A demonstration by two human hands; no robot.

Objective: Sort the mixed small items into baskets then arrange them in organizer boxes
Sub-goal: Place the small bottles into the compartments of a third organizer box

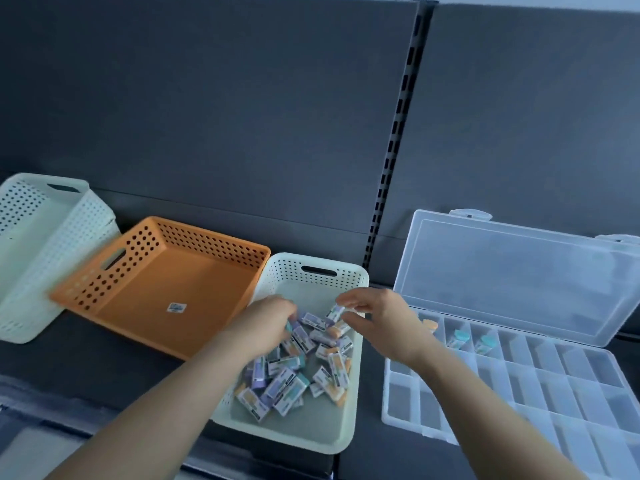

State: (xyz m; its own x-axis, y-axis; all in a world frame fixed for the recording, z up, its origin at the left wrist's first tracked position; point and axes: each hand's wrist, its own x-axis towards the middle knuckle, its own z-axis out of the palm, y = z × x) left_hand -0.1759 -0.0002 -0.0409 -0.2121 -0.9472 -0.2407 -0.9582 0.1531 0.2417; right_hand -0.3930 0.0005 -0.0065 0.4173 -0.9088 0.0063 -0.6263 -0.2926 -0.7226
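Digging into the eraser pile [294,372] with both hands, inside the pale basket [287,271] at centre of the dark shelf [86,355]. Left hand [270,320]: fingers curled down into the pile, a teal-tipped eraser right at them; can't tell if anything is actually gripped. Right hand [375,317]: thumb and forefinger spread apart, holding nothing, tips just beside one eraser [335,311] on top of the heap. Clear organizer box [554,386] sits just right of the basket, its lid [512,271] swung up against the back panel [242,116]. Three back-row compartments are filled: one orange eraser [430,325], two teal [459,337]. Orange basket [156,306] is left of the pale one, touching it, with only a small sticker [176,307] on its floor. Another white basket [52,258] sits tilted at far left.
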